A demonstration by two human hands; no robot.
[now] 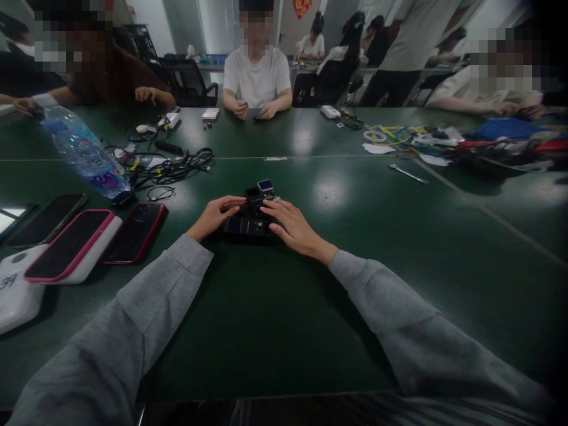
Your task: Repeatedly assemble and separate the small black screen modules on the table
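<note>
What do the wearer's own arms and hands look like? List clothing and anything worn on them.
Both arms wear loose, long grey sleeves of soft, creased fabric that end at the wrists. The left hand and the right hand are bare: no gloves. No rings, watch or markings can be made out.

A shared workroom: people seated around a long green table (310, 307) strewn with cables (173, 168).

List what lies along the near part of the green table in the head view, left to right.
White box → pink-edged phone → red-edged phone → left hand → black rectangular device → right hand.
</note>
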